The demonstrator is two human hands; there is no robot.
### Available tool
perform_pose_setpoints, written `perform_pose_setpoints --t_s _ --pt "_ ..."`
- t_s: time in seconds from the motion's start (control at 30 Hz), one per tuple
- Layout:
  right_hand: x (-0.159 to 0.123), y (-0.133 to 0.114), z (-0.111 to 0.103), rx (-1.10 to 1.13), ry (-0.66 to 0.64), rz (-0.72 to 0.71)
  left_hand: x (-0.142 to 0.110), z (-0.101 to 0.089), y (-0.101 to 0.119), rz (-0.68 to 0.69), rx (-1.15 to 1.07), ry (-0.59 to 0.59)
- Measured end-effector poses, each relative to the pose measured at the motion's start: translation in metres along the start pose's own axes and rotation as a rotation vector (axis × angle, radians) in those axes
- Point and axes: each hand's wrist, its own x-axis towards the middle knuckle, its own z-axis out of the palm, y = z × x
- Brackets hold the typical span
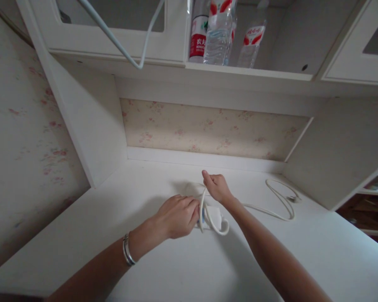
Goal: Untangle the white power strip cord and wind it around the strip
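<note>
My left hand (176, 216) is closed around one end of a white power strip (214, 216) that lies on the white desk (164, 260). My right hand (216, 187) is just behind the strip, fingers pinched on its white cable (264, 210), which loops over the strip. The rest of the cable runs right across the desk to a plug (293, 199) near the side panel. A silver bangle (128, 250) sits on my left wrist.
Above the desk is a white cabinet with an open shelf (248, 71) that holds several water bottles (219, 33). A white hanger (126, 50) hangs at the upper left. Floral wallpaper covers the back wall (208, 128). Shelves with items show at the far right (373, 205).
</note>
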Motion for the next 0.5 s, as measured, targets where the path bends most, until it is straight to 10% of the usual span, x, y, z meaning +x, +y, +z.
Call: perform_pose_setpoints --t_s 0.5 --pt "-0.045 0.024 0.037 0.173 -0.088 0.224 0.002 -0.005 0.009 -0.087 0.014 0.065"
